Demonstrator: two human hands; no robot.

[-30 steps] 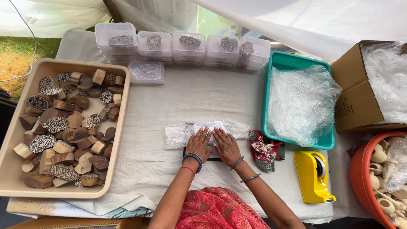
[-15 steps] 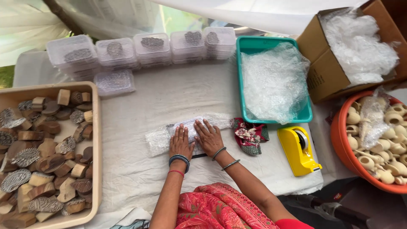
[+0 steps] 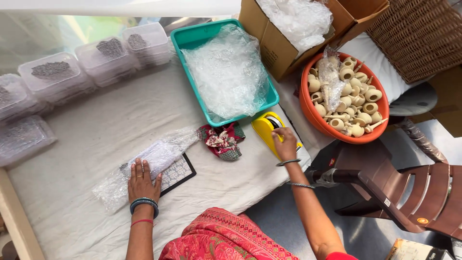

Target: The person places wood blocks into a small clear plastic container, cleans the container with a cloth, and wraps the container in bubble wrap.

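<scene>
The left hand (image 3: pixel 143 182) lies flat, fingers spread and released, pressing on a bubble-wrapped bundle (image 3: pixel 153 159) near the front of the cloth-covered bench (image 3: pixel 96 125). The bundle lies partly over a flat patterned tile (image 3: pixel 179 172) with a dark edge. The right hand (image 3: pixel 285 143) reaches to the yellow tape dispenser (image 3: pixel 265 126) at the bench's right edge, its fingers curled onto the top of it. A red patterned cloth (image 3: pixel 222 141) lies between bundle and dispenser. Behind them sits a teal tray (image 3: pixel 192 37) filled with bubble wrap. Clear lidded boxes (image 3: pixel 57 77) line the back left. To the right, an orange tub (image 3: pixel 308 108) holds pale clay pieces, next to a cardboard box (image 3: pixel 269 43) and a brown plastic chair (image 3: pixel 414 192).
</scene>
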